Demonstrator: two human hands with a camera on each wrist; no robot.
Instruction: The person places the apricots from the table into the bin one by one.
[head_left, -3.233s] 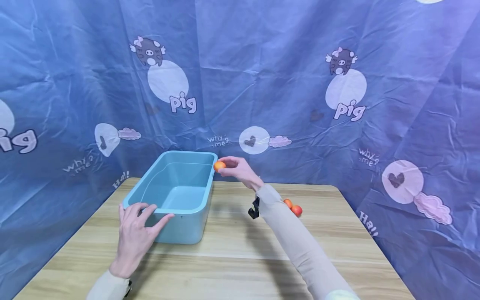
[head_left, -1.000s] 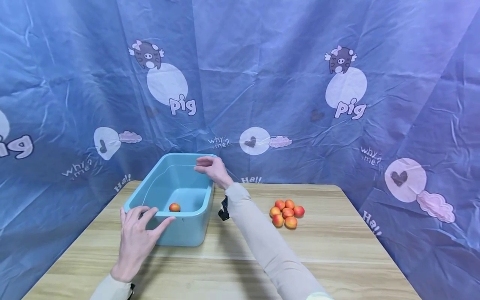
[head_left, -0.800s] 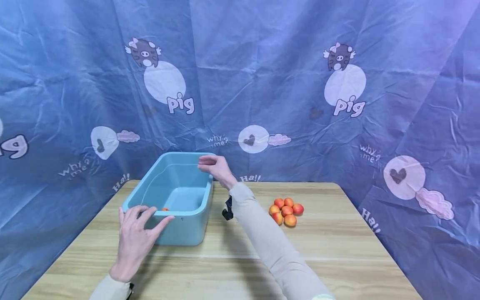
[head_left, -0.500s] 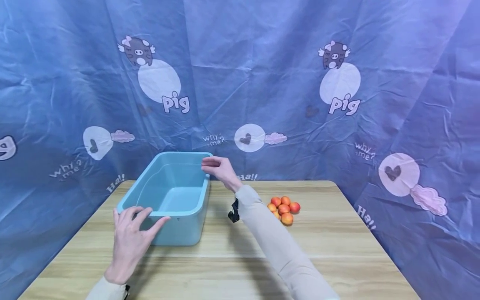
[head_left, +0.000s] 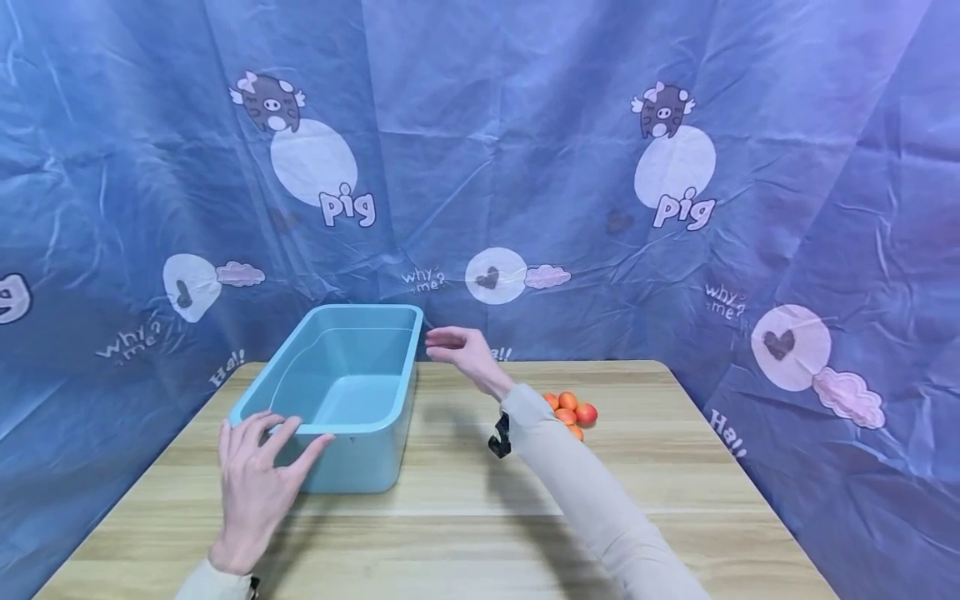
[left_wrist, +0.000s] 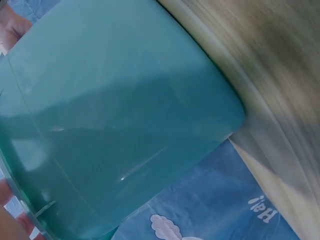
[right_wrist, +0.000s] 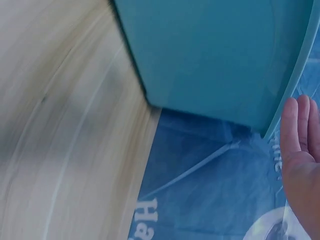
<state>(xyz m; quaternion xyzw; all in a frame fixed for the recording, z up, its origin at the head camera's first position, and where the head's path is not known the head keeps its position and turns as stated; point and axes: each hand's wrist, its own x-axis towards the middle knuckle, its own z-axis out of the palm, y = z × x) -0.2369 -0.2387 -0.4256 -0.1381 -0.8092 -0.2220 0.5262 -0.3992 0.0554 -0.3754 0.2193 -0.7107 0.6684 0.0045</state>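
Observation:
A light blue plastic tub (head_left: 390, 379) stands on the wooden table (head_left: 465, 517); its outer wall (left_wrist: 125, 125) fills the left wrist view. My left hand (head_left: 258, 467) rests with spread fingers on the tub's near rim. My right hand (head_left: 457, 348) hovers empty with straight fingers just right of the tub's far right corner; its fingers (right_wrist: 300, 140) show beside the tub wall (right_wrist: 215, 55). Several orange-red fruits (head_left: 572, 411) lie in a pile on the table, partly hidden behind my right forearm. The near wall hides the tub's floor close to me.
A blue printed cloth (head_left: 525, 167) hangs behind and on both sides of the table. A black strap (head_left: 498, 437) hangs from my right wrist. Bare tabletop runs along the front.
My right hand let the fruit go into the tub and has drawn back rightward, out past the tub's right rim. The left hand stays on the near rim.

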